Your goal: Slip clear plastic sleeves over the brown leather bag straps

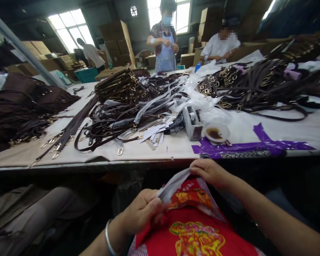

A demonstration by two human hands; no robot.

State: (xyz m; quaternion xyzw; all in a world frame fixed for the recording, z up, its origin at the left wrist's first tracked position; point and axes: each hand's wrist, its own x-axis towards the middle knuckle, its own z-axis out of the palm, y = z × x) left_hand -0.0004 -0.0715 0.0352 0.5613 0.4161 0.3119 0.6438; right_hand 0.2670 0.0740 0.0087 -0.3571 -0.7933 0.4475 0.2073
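A greyish-white strip of thin wrapping [174, 185] is stretched at a slant between my two hands, just below the table's front edge. My left hand [141, 212], with a silver bangle at its wrist, pinches the lower end between thumb and fingers. Farther up and to the right, my right hand [206, 172] has its fingers closed on the upper end. Whether anything lies inside the wrapping, I cannot tell. Beneath both hands is a red printed cloth [156, 241] with a yellow and orange pattern, covering my lap.
Dark brown straps with gold clasps [114, 117] lie heaped on the white-covered table [173, 154]. More straps [245, 83] are piled at right, brown bags [24, 103] at left. A tape dispenser [193, 124], a cup lid with brown liquid [217, 133] and purple tape [245, 146] sit near the edge. Several people work beyond.
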